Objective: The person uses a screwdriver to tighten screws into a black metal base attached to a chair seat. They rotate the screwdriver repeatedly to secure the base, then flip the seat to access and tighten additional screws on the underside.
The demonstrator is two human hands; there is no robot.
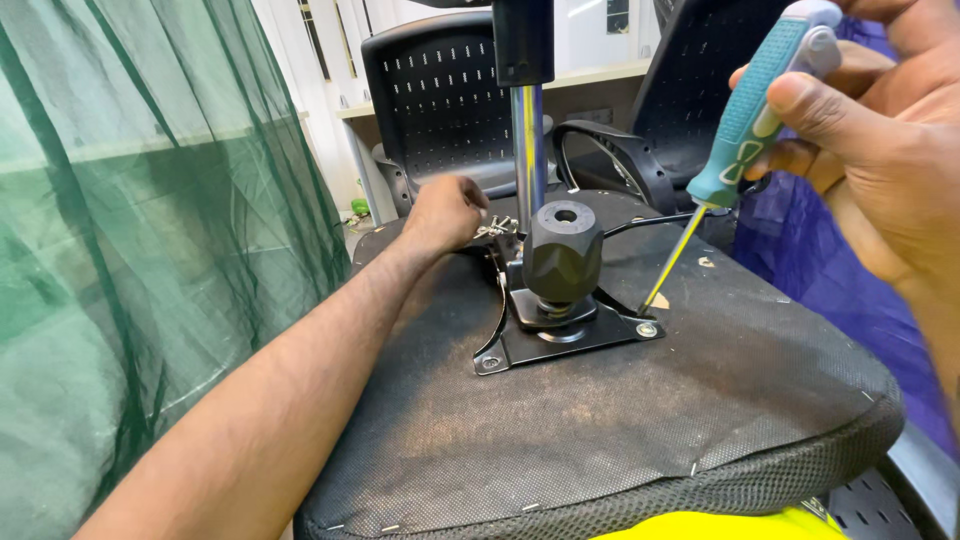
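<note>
Screwdriver (745, 140), teal handle with grey cap and slim bright shaft, is held in the upper right of the frame. The handle is wrapped by the right hand (880, 150), grip closed on it, thumb pressed along the side. Long axis runs diagonally: cap toward the upper right, tip pointed down and left, ending just beside a screw (647, 329) at the right corner of the black metal base plate (560, 340). Whether tip and screw touch cannot be told.

The plate is seen mounted at frame centre on the underside of an upturned chair seat (620, 420), dusty dark fabric, mesh rim along the bottom edge. A black knob-like housing (562, 250) stands on the plate, a chrome column (528, 150) rises behind it. A second screw (490, 362) is seen at the plate's left corner.

The left hand (445, 212) is closed into a fist at the far edge of the seat, beside a small metal spring part (497, 228); what is gripped cannot be told.

Open fabric lies in front and right of the plate. Room is bounded by green netting (150, 250) on the left, black perforated chair backs (440, 90) at the top, purple cloth (840, 280) at the right.
</note>
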